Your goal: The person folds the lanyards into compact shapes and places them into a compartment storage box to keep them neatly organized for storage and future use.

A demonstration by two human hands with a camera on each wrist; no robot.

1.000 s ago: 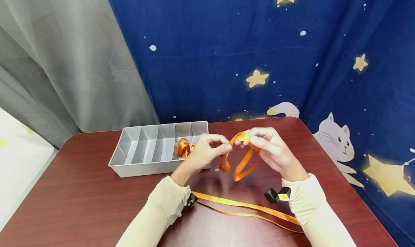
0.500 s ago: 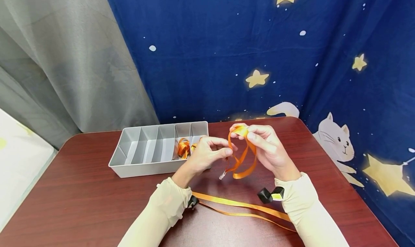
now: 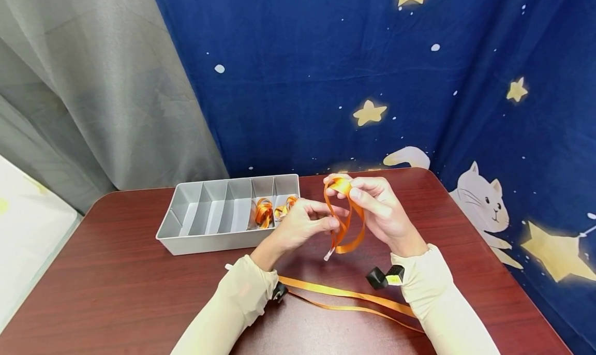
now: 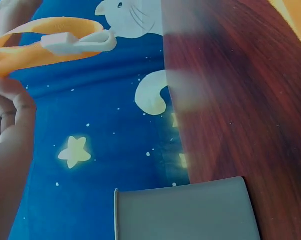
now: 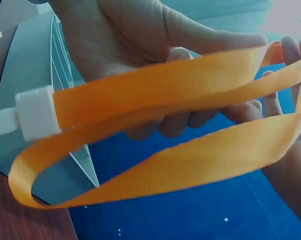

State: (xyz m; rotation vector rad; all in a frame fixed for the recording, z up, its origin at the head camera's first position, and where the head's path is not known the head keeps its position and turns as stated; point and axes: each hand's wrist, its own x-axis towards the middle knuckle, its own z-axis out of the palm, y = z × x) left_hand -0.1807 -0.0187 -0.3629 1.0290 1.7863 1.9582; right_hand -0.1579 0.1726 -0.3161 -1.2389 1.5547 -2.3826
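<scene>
An orange lanyard (image 3: 356,238) with a white plastic clip (image 5: 38,114) hangs in loops between the two hands, over the table. My right hand (image 3: 384,215) pinches the top of the loops between thumb and fingers. Its clip end dangles lowest in the head view. My left hand (image 3: 302,225) is at the left side of the loops, fingers extended and thumb apart from them, fingertips at the strap. In the right wrist view the strap crosses in front of the left hand and hides part of its fingers.
A grey divided box (image 3: 209,243) stands behind and left of the hands. Rolled orange lanyards (image 3: 264,212) lie in its right compartments. Another orange strap (image 3: 344,293) stretches across the table (image 3: 139,293) below the hands. A blue curtain (image 3: 302,112) hangs behind the table.
The right hand has moved left with the lanyard, gathering its loops higher. The left hand's pinch has loosened and it has shifted slightly right. The clip has swung right and hangs lower.
</scene>
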